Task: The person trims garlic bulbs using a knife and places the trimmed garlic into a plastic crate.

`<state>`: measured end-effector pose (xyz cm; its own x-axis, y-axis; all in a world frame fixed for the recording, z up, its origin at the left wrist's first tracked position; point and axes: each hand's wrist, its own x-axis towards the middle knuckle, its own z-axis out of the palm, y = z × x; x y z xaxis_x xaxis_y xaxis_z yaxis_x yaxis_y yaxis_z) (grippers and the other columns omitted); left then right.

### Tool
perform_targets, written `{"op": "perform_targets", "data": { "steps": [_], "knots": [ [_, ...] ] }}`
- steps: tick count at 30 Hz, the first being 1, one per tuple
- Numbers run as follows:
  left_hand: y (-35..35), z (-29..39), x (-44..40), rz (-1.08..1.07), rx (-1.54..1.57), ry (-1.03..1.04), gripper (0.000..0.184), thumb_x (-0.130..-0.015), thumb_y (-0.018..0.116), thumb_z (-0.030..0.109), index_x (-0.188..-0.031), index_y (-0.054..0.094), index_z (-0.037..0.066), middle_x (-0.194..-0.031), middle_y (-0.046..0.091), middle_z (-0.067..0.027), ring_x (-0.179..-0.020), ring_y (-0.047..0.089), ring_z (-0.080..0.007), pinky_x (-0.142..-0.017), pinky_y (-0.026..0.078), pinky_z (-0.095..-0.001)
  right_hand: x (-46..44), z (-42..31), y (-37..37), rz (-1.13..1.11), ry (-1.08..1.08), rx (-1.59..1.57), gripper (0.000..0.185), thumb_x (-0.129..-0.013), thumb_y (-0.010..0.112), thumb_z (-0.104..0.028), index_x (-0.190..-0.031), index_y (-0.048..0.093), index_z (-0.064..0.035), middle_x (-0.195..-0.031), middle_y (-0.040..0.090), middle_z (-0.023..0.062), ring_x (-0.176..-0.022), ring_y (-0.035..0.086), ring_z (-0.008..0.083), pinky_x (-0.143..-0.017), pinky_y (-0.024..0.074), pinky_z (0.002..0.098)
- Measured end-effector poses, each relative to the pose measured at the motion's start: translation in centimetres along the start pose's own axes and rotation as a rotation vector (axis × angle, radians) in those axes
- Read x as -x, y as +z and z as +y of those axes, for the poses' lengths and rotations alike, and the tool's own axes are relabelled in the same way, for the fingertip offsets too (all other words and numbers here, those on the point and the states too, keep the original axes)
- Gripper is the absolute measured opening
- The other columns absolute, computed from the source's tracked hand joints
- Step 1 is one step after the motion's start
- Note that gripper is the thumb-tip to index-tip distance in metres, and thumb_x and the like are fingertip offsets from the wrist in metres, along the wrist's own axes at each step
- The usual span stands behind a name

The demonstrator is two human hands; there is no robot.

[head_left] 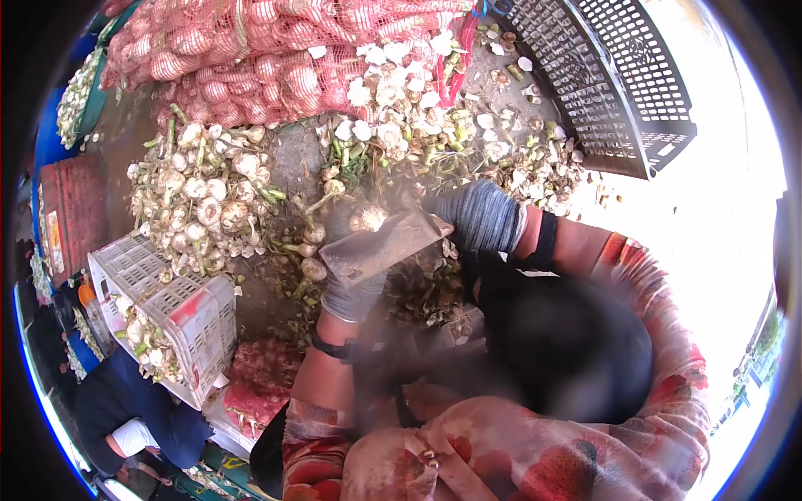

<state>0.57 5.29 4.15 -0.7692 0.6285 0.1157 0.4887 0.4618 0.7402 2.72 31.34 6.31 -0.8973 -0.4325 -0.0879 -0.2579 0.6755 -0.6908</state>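
Note:
My right hand (480, 217), in a grey knit glove, is closed on the end of a wide, dirty metal blade (384, 248) that looks like a cleaver. The blade slants across in front of my left hand (355, 298), also gloved, and hides much of it. Just above the blade's upper edge is a garlic bulb (368, 219), which my left fingers appear to hold, though blur and the blade cover the grip. Several garlic bulbs with stems (312, 250) lie on the ground left of the blade.
A large garlic heap (205, 188) lies to the left. Red mesh sacks of garlic (251, 63) stand at the back. A white crate (205, 309) lies tipped at left; black crates (614, 83) stand at back right. Peelings (526, 167) litter the ground. Another person (138, 409) is at lower left.

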Motion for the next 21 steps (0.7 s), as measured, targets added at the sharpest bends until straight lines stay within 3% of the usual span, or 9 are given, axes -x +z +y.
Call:
{"op": "perform_targets", "data": {
  "steps": [6,8,9,11,13,15,18,20,21],
  "knots": [
    [-0.5,3.4,-1.4,-0.231,0.080,-0.342,0.035,-0.083,0.070,0.010,-0.114,0.054,0.003,-0.103,0.061,-0.0097,-0.093,0.060,-0.0182,-0.083,0.049,-0.0330,0.6,3.1,1.3,-0.138,0.245,0.128,0.027,-0.077,0.063,-0.023,-0.101,0.058,-0.0113,-0.075,0.065,0.0157,-0.074,0.066,0.0358,-0.063,0.0510,0.0462],
    [-1.6,6.1,-2.2,0.200,0.543,-0.549,0.045,-0.082,0.071,0.010,-0.121,0.048,0.004,-0.108,0.058,-0.0087,-0.096,0.057,-0.0172,-0.083,0.048,-0.0329,1.5,8.2,3.0,-0.225,0.422,0.221,0.038,-0.078,0.066,-0.028,-0.110,0.057,-0.0096,-0.076,0.066,0.0188,-0.073,0.066,0.0366,-0.063,0.0513,0.0472],
    [-1.6,2.8,0.1,0.213,0.309,-0.402,0.053,-0.082,0.071,0.009,-0.127,0.042,0.005,-0.110,0.056,-0.0075,-0.096,0.056,-0.0159,-0.083,0.048,-0.0313,2.3,8.9,3.0,-0.156,0.482,0.235,0.041,-0.078,0.066,-0.030,-0.112,0.056,-0.0092,-0.076,0.065,0.0189,-0.073,0.066,0.0376,-0.064,0.0513,0.0476],
    [-7.7,3.8,-0.4,0.456,0.530,-0.634,0.042,-0.083,0.072,0.018,-0.117,0.050,0.004,-0.102,0.057,-0.0052,-0.089,0.057,-0.0148,-0.086,0.048,-0.0301,3.5,10.0,2.6,-0.040,0.445,0.248,0.040,-0.080,0.065,-0.029,-0.113,0.056,-0.0089,-0.076,0.065,0.0194,-0.074,0.065,0.0387,-0.065,0.0508,0.0479],
    [-16.0,-2.1,2.4,0.856,0.700,-0.485,0.025,-0.090,0.063,0.026,-0.103,0.058,0.006,-0.090,0.061,-0.0055,-0.078,0.061,-0.0192,-0.097,0.048,-0.0373,3.3,9.6,2.2,-0.009,0.500,0.235,0.035,-0.080,0.064,-0.026,-0.109,0.056,-0.0083,-0.077,0.065,0.0200,-0.076,0.064,0.0398,-0.066,0.0505,0.0480],
    [-25.1,-2.2,4.6,1.181,0.786,-0.323,0.045,-0.092,0.056,0.042,-0.121,0.053,0.008,-0.125,0.058,-0.0127,-0.123,0.051,-0.0267,-0.105,0.040,-0.0446,3.5,10.0,2.6,0.034,0.533,0.228,0.028,-0.080,0.063,-0.025,-0.102,0.057,-0.0078,-0.079,0.064,0.0203,-0.078,0.063,0.0401,-0.068,0.0502,0.0476],
    [-29.8,-2.9,6.5,1.027,1.253,-0.277,0.055,-0.092,0.054,0.043,-0.132,0.046,0.005,-0.132,0.052,-0.0175,-0.124,0.048,-0.0308,-0.105,0.040,-0.0474,3.4,9.9,2.8,0.128,0.487,0.151,0.025,-0.080,0.063,-0.024,-0.097,0.056,-0.0073,-0.076,0.063,0.0199,-0.077,0.062,0.0409,-0.067,0.0486,0.0484],
    [-25.5,-5.0,2.3,1.109,0.664,-0.478,0.058,-0.092,0.056,0.041,-0.134,0.043,0.003,-0.128,0.053,-0.0197,-0.117,0.054,-0.0287,-0.100,0.045,-0.0446,3.0,9.8,3.1,0.165,0.436,0.107,0.025,-0.081,0.062,-0.024,-0.098,0.056,-0.0078,-0.074,0.061,0.0200,-0.076,0.061,0.0417,-0.066,0.0481,0.0489],
    [-22.3,-6.4,0.6,0.897,0.625,-0.574,0.050,-0.093,0.058,0.032,-0.132,0.045,0.003,-0.120,0.058,-0.0197,-0.107,0.059,-0.0255,-0.095,0.049,-0.0402,2.6,8.7,2.6,0.144,0.458,0.116,0.025,-0.081,0.061,-0.024,-0.100,0.056,-0.0082,-0.075,0.062,0.0206,-0.076,0.061,0.0419,-0.067,0.0484,0.0486]
  ]
}}
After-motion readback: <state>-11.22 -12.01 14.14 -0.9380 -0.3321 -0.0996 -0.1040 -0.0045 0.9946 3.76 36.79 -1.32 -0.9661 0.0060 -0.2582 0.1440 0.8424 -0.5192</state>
